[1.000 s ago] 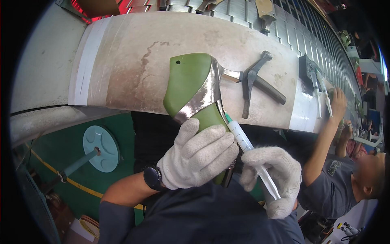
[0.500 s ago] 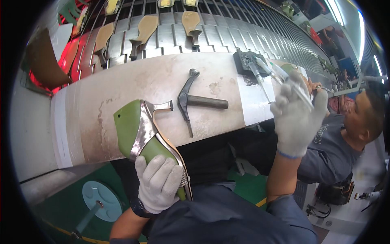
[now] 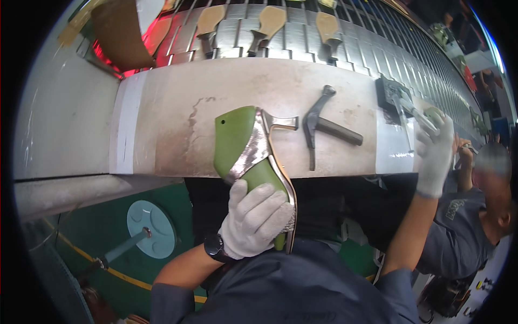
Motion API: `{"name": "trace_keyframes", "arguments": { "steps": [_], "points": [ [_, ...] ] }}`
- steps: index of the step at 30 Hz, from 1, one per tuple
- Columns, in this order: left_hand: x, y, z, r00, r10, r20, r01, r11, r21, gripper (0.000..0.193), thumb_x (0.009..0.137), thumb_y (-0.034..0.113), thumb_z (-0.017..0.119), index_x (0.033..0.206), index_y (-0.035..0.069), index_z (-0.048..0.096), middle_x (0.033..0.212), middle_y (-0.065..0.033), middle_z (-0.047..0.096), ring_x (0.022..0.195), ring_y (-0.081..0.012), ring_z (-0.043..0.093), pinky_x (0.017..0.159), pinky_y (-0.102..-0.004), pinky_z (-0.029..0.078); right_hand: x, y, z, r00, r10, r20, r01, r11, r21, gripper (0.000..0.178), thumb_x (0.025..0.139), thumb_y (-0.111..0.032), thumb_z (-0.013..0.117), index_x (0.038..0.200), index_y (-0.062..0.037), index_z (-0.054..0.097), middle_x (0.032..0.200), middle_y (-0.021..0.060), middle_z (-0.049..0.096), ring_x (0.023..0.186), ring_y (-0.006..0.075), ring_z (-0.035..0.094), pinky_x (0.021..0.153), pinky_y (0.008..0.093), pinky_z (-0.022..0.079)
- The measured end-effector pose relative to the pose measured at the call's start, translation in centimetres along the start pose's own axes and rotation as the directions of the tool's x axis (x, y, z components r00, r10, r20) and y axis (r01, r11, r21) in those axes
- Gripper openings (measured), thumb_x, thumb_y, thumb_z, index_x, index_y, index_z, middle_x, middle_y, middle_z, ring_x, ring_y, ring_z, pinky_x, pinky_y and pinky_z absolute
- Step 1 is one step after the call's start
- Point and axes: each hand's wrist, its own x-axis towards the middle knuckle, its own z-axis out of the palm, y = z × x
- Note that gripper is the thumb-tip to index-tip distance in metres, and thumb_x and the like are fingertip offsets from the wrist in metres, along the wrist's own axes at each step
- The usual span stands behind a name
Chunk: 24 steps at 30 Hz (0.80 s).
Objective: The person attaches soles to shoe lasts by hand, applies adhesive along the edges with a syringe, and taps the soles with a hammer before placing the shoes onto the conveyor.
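Head view. Change: a second ago the syringe tip sat at the shoe's edge; now the right hand, in a pale knit glove (image 3: 436,148), is out at 3 o'clock with a clear plastic syringe (image 3: 420,116), beside a black rectangular block (image 3: 387,94). Contact at the shoe has ended; that pass looks paused or done, by my judgement. Right fingers curl about the syringe's near end; whether gripping or letting go, cannot tell.

Left hand, same glove (image 3: 256,218), at 6 o'clock, closed round the toe half of a smooth green shoe last wearing a shiny bronze sandal (image 3: 235,135). It lies just below centre-left, across the near edge of the pale, stained desk (image 3: 178,146); cannot tell if it touches.

Textures: strap streaky and mirror-like; slim heel (image 3: 283,123) flared at its tip, aimed at 3 o'clock; beaded-looking band near the toe. At 2 o'clock, a dark steel hammer with curved head and straight handle (image 3: 311,123) lies flat. At 12, tan heeled soles (image 3: 271,20) on ribbed metal slats (image 3: 353,51).
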Motion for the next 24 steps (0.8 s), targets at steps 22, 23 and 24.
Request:
{"name": "trace_keyframes", "arguments": {
  "steps": [22,23,24],
  "points": [
    [-1.5,0.1,-6.9,0.513,-0.772,0.375,0.554,-0.036,-0.832,0.107,0.093,0.071,0.081,0.157,-0.007,0.046,0.149,-0.0196,0.063,0.133,-0.0282,0.066,0.115,-0.0437,0.052,-24.1,-2.8,15.4,0.177,0.124,0.976,-0.677,0.735,0.03,0.103,0.093,-0.011,0.08,0.177,-0.0069,0.02,0.143,0.0188,0.065,0.114,0.0298,0.076,0.097,0.0425,0.064],
    [-1.1,-0.4,-7.6,0.455,-0.804,0.384,0.555,-0.082,-0.828,0.098,0.094,0.065,0.08,0.154,-0.007,0.05,0.143,-0.0196,0.067,0.127,-0.0285,0.069,0.111,-0.0429,0.056,-23.2,-3.3,15.6,0.149,0.042,0.988,-0.413,0.91,0.024,0.103,0.094,-0.018,0.083,0.176,-0.0054,0.022,0.136,0.0205,0.069,0.113,0.0324,0.076,0.095,0.0438,0.064],
    [-0.6,-1.0,-8.7,0.382,-0.841,0.383,0.556,-0.122,-0.822,0.089,0.096,0.059,0.08,0.15,-0.008,0.054,0.137,-0.0196,0.07,0.12,-0.0287,0.073,0.106,-0.0421,0.059,-21.7,-5.3,16.6,0.085,-0.035,0.996,-0.116,0.992,0.044,0.103,0.094,-0.024,0.086,0.175,-0.0039,0.025,0.129,0.0221,0.072,0.112,0.035,0.077,0.094,0.0451,0.064]
  ]
}}
